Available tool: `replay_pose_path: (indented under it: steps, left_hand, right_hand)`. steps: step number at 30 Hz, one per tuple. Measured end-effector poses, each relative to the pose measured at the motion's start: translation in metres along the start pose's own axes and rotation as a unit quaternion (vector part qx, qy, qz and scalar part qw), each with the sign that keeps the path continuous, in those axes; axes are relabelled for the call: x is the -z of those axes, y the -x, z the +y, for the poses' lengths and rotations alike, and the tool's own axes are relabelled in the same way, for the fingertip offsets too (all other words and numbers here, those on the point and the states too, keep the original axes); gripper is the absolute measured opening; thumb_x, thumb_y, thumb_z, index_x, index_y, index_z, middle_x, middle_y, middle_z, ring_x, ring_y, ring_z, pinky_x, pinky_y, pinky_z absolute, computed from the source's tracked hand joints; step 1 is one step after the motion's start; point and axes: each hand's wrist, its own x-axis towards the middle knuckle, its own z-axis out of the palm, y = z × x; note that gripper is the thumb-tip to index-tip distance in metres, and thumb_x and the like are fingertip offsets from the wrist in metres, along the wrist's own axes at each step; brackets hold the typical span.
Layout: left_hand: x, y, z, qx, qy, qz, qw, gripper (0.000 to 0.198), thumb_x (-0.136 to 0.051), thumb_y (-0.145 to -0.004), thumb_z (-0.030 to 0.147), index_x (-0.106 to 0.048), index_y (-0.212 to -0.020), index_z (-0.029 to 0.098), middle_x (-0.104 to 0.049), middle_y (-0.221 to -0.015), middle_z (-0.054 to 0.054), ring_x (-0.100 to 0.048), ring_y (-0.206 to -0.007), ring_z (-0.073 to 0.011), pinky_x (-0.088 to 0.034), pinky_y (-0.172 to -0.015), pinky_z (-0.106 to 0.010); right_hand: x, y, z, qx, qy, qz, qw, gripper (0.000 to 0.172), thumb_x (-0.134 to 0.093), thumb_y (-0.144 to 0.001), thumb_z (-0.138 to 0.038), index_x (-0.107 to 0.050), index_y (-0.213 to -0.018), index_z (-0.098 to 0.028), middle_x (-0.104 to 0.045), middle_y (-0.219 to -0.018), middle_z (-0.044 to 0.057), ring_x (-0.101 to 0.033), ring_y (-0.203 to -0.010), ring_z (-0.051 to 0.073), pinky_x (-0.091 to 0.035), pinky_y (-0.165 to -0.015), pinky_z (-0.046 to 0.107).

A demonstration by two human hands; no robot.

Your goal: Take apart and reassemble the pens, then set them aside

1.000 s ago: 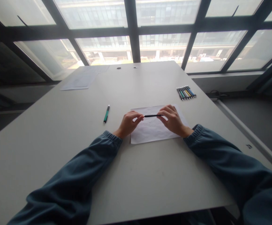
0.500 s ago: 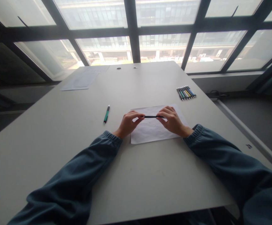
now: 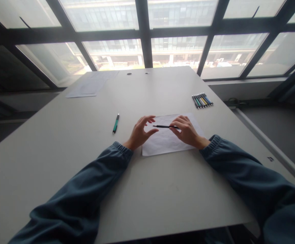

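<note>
- While the right hand pinches a black pen by its right end, the pen lies level just above the paper sheet.
- The left hand hovers with its fingers spread wide, holding nothing, just beside the pen's free end.
- Recommended: a firm pinch and a level barrel, which should steady the pen over the sheet.
- A green pen lies on the table, well apart to the left.

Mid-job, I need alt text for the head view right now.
The right hand pinches a thin black pen level above a white sheet on a grey table; the left hand is open and spread beside the pen's free end. A green pen lies to the left, and a row of pens further back on the right.
</note>
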Motion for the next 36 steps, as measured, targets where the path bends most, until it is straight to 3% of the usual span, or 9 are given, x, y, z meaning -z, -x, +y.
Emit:
replay_pose_path:
  steps: [2, 3, 6, 10, 20, 28, 36]
  left_hand:
    - [0.0003, 0.0008, -0.0011, 0.028, -0.011, 0.007, 1.0, 0.035, -0.06, -0.094, 0.05, -0.063, -0.111, 0.019, -0.07, -0.095, -0.006, -0.065, -0.088, -0.0181, -0.05, -0.078, -0.031]
    - [0.0005, 0.0012, -0.0018, 0.038, -0.018, 0.002, 0.999, 0.035, -0.052, -0.098, 0.051, -0.065, -0.099, 0.018, -0.069, -0.088, -0.005, -0.064, -0.083, -0.0174, -0.049, -0.076, -0.03]
    - [0.0008, 0.0023, -0.0036, 0.058, -0.034, -0.031, 0.997, 0.057, -0.034, -0.103, 0.053, -0.062, -0.068, 0.018, -0.063, -0.066, -0.002, -0.059, -0.066, -0.0154, -0.045, -0.068, -0.028]
    - [0.0002, 0.0021, -0.0028, 0.072, -0.046, -0.05, 0.995, 0.065, -0.035, -0.103, 0.054, -0.058, -0.055, 0.018, -0.058, -0.053, 0.0, -0.054, -0.054, -0.0131, -0.042, -0.061, -0.027]
    - [0.0006, 0.0007, 0.0006, 0.039, -0.03, -0.056, 0.997, 0.052, -0.05, -0.099, 0.053, -0.063, -0.063, 0.017, -0.063, -0.061, -0.001, -0.057, -0.059, -0.0134, -0.043, -0.062, -0.026]
    - [-0.0007, 0.0007, 0.0, 0.015, -0.016, -0.015, 1.0, 0.026, -0.067, -0.091, 0.045, -0.07, -0.087, 0.019, -0.071, -0.082, -0.005, -0.063, -0.074, -0.0163, -0.051, -0.065, -0.027]
    - [0.0003, 0.0002, 0.0024, -0.015, 0.008, -0.015, 1.0, 0.016, -0.069, -0.09, 0.035, -0.07, -0.096, 0.02, -0.072, -0.091, -0.006, -0.065, -0.082, -0.017, -0.053, -0.069, -0.029]
  right_hand:
    - [-0.0004, 0.0002, 0.0006, 0.002, 0.0, -0.002, 1.0, 0.009, -0.06, -0.096, -0.027, -0.066, -0.092, -0.022, -0.07, -0.092, 0.006, -0.058, -0.094, 0.024, -0.041, -0.088, 0.042]
    - [-0.0006, 0.0003, 0.0008, 0.003, 0.001, -0.002, 1.0, 0.009, -0.06, -0.096, -0.026, -0.066, -0.092, -0.022, -0.07, -0.092, 0.006, -0.058, -0.094, 0.024, -0.041, -0.088, 0.042]
    - [-0.0003, 0.0001, 0.0007, 0.009, 0.003, -0.001, 1.0, 0.008, -0.061, -0.096, -0.026, -0.066, -0.092, -0.022, -0.07, -0.092, 0.006, -0.058, -0.093, 0.024, -0.042, -0.088, 0.042]
    - [0.0005, -0.0001, 0.0, 0.015, 0.005, -0.002, 1.0, 0.008, -0.061, -0.096, -0.027, -0.066, -0.092, -0.022, -0.07, -0.092, 0.006, -0.057, -0.093, 0.023, -0.042, -0.088, 0.042]
    - [0.0005, 0.0002, 0.0006, 0.022, 0.01, -0.002, 1.0, 0.009, -0.06, -0.097, -0.027, -0.065, -0.091, -0.022, -0.07, -0.091, 0.005, -0.058, -0.092, 0.023, -0.041, -0.087, 0.041]
    - [0.0007, 0.0003, 0.0005, 0.013, 0.003, -0.004, 1.0, 0.008, -0.06, -0.096, -0.026, -0.065, -0.092, -0.022, -0.069, -0.092, 0.005, -0.057, -0.093, 0.023, -0.041, -0.088, 0.042]
    - [0.0003, -0.0003, 0.0, 0.014, 0.008, -0.005, 1.0, 0.01, -0.059, -0.097, -0.028, -0.065, -0.091, -0.022, -0.069, -0.092, 0.005, -0.058, -0.093, 0.023, -0.041, -0.087, 0.041]
